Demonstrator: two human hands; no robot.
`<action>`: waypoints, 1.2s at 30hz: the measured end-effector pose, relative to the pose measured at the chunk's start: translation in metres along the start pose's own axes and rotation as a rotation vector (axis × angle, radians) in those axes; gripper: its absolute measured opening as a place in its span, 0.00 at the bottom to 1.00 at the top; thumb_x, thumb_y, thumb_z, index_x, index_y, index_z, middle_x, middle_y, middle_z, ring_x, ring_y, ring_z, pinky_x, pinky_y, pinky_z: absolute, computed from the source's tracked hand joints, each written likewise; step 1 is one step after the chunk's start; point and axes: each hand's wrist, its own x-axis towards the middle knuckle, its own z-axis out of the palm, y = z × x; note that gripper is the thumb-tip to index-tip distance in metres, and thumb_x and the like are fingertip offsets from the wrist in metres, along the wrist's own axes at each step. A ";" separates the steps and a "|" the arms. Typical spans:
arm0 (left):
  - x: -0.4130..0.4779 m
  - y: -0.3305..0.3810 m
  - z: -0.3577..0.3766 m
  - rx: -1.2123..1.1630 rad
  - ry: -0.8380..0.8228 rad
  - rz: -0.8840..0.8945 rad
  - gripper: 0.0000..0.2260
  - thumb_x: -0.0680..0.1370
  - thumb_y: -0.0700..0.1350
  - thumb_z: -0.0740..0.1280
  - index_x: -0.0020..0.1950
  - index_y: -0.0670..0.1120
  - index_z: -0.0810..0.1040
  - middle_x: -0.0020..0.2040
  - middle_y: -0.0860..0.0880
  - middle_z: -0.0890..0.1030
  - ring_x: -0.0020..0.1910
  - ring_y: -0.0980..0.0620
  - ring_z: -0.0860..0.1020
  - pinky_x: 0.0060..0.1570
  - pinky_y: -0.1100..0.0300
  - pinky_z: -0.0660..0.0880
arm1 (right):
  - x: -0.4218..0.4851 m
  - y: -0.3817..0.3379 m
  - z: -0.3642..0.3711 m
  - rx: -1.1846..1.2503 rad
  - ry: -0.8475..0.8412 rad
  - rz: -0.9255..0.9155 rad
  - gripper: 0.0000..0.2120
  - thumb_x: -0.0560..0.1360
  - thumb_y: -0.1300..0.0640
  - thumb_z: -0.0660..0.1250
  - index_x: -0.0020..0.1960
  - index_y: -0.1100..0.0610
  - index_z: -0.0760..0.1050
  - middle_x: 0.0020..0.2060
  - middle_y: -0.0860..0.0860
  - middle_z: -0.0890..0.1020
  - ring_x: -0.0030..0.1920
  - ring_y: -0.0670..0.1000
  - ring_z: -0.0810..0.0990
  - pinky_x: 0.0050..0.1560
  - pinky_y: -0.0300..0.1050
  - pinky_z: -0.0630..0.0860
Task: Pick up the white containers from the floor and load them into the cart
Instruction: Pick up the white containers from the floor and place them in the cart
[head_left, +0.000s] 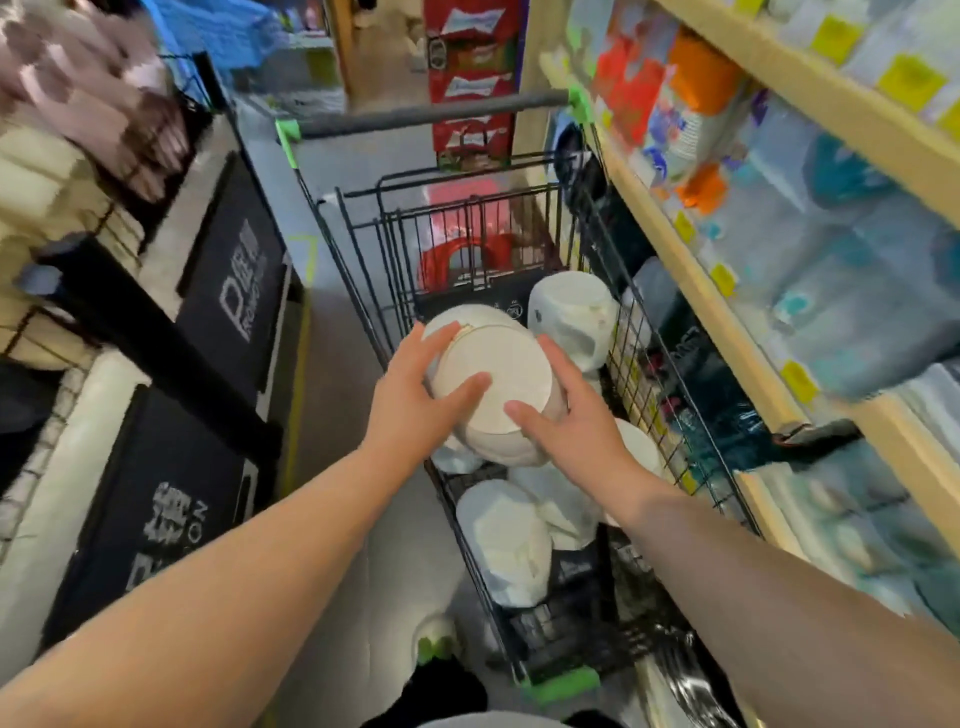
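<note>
Shop aisle: shelves (779, 291) at 3 o'clock, black bins (228, 280) at 9. Left hand (410, 395) & right hand (566, 415) clasp a white tub (493, 384) above the cart (631, 374) (more tubs (506, 540) crowd inside).

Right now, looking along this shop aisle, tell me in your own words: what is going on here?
A person holds a round white container between the left hand and the right hand, above the basket of a black wire cart. Several other white containers already lie inside the cart. The cart stands in a narrow aisle, close beside a wooden shelf of packaged goods on the right. The held container has not yet been set down.
</note>
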 end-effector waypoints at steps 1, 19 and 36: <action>0.016 -0.003 0.004 0.005 -0.041 0.000 0.27 0.73 0.55 0.72 0.71 0.57 0.69 0.76 0.50 0.63 0.76 0.55 0.59 0.73 0.53 0.60 | 0.012 0.002 0.001 0.002 0.024 0.012 0.36 0.72 0.56 0.72 0.74 0.43 0.58 0.70 0.41 0.65 0.72 0.43 0.62 0.72 0.47 0.63; 0.204 -0.096 0.130 0.086 -0.193 -0.182 0.27 0.78 0.53 0.65 0.76 0.49 0.64 0.76 0.48 0.63 0.78 0.52 0.54 0.73 0.52 0.56 | 0.211 0.090 -0.002 -0.150 0.030 0.275 0.40 0.71 0.59 0.73 0.76 0.49 0.55 0.57 0.40 0.65 0.57 0.38 0.60 0.48 0.24 0.56; 0.225 -0.115 0.150 0.032 -0.184 -0.242 0.25 0.77 0.56 0.65 0.73 0.54 0.67 0.75 0.49 0.67 0.74 0.51 0.64 0.71 0.55 0.62 | 0.232 0.121 -0.004 -0.299 0.161 0.319 0.32 0.74 0.47 0.68 0.75 0.47 0.59 0.71 0.50 0.66 0.71 0.51 0.65 0.68 0.47 0.63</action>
